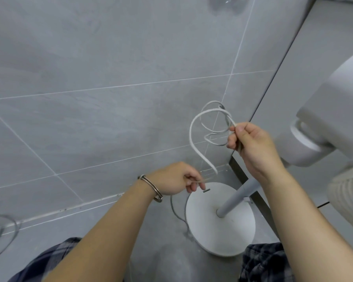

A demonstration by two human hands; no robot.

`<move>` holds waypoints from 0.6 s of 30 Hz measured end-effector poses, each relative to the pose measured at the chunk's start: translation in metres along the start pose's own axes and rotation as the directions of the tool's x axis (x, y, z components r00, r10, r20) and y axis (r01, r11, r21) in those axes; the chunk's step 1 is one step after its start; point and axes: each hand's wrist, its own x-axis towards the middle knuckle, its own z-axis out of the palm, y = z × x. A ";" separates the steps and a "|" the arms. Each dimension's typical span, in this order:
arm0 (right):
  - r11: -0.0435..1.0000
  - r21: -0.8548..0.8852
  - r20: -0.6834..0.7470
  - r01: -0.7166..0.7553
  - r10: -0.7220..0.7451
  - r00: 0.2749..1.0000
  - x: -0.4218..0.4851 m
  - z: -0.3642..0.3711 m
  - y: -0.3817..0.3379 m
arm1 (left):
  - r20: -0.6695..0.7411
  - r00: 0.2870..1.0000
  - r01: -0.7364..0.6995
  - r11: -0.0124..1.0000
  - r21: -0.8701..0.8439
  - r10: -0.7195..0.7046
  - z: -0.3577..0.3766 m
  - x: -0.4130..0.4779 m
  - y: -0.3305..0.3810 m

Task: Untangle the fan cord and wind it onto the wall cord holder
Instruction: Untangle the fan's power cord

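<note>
The person stands over the fan base, both arms reaching out above it. The right hand is raised near the edge where the grey tiled wall meets a paler panel. Thumb and fingers are pressed together on the white cord, pinching it just where a loose loop starts. That loop curls out to the left of the hand and hangs free in the air, touching nothing; smaller, blurred coils show behind it. The loop's lower end drops toward the left hand, which is lower, just above the far rim of the base. Its fingertips are closed on a thin stretch of cord. A metal bracelet sits on that wrist.

The pole rises from the base, tilted toward the right, and the fan head crowds the right edge of the view, close beside the right forearm. A grey length of cord lies on the floor against the base's left rim. Left of both hands the wall is bare and open.
</note>
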 end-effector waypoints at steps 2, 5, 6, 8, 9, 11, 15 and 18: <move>0.996 -0.089 -0.039 -0.025 0.022 0.999 0.000 0.001 0.001 | -0.007 0.998 -0.057 0.991 -0.118 0.057 -0.002 -0.004 0.007; 0.975 -0.216 -0.060 -0.054 0.043 0.997 0.000 0.001 0.003 | -0.087 0.992 -0.120 0.915 -0.384 0.094 -0.008 -0.009 0.014; 0.963 -0.261 -0.064 -0.069 0.053 0.997 0.000 0.002 0.004 | -0.126 0.988 -0.142 0.867 -0.477 0.092 -0.010 -0.010 0.015; 0.938 -0.335 -0.078 -0.092 0.070 0.994 -0.001 0.004 0.003 | -0.199 0.978 -0.178 0.732 -0.658 0.059 -0.016 -0.012 0.016; 0.926 -0.365 -0.083 -0.096 0.070 0.994 -0.003 0.005 0.000 | -0.236 0.972 -0.175 0.680 -0.712 0.004 -0.019 -0.012 0.017; 0.898 -0.432 -0.080 -0.083 0.053 0.995 -0.008 0.008 -0.005 | -0.330 0.931 -0.129 0.703 -0.699 -0.157 -0.024 -0.011 0.014; 0.844 -0.530 -0.025 -0.078 0.077 0.997 -0.013 0.008 -0.008 | -0.450 0.827 0.084 0.866 -0.493 -0.337 -0.025 -0.006 0.003; 0.836 -0.541 0.037 -0.092 0.133 0.990 -0.010 0.006 -0.005 | -0.479 0.774 0.103 0.828 -0.551 -0.415 -0.023 0.000 -0.002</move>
